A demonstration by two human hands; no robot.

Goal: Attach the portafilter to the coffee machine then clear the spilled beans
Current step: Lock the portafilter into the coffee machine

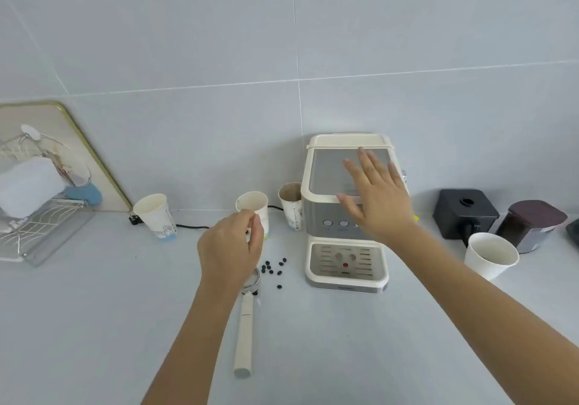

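A person's right hand (374, 196), fingers spread flat, reaches over the coffee machine (346, 213) while the left hand (230, 252), fingers curled together, hovers above the portafilter (246, 323) lying on the counter (94, 326). Spilled beans (273, 268) lie scattered just beside its basket. A careless lift could likely scatter them farther.

So the surface is a plain pale grey-white countertop (94, 326) against a tiled wall. Just under the left hand (230, 252) lies a cream-handled metal portafilter (244, 326), handle pointing back toward the person. A scatter of dark coffee beans (274, 268) sits just right of that hand. Below the right hand (376, 198) stands a cream and silver coffee machine (346, 263). Three white paper cups (156, 216) stand beyond the left hand, another white paper cup (490, 256) right of the right hand, near a black box-shaped container (463, 213) and a dark lidded jar (532, 226). A wire dish rack (37, 226) sits far left.
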